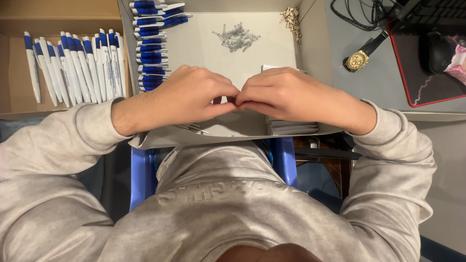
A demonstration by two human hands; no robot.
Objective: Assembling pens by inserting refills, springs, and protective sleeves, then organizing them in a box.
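My left hand (187, 97) and my right hand (291, 94) meet fingertip to fingertip over the near part of a shallow cardboard box (310, 58). Both are curled closed around something small pinched between them; the fingers hide it. On the white sheet behind the hands lies a heap of small metal springs (236, 37). A stack of blue pen parts (151, 46) lines the box's left side. Thin metal refills (194, 128) poke out under my left hand.
A second cardboard box at the left holds a row of white and blue pens (73, 65). White pen parts (291, 127) lie under my right wrist. Small tan pieces (291, 19) sit at the box's far right. A gold wristwatch (361, 56), a mouse (434, 51) and cables lie on the right.
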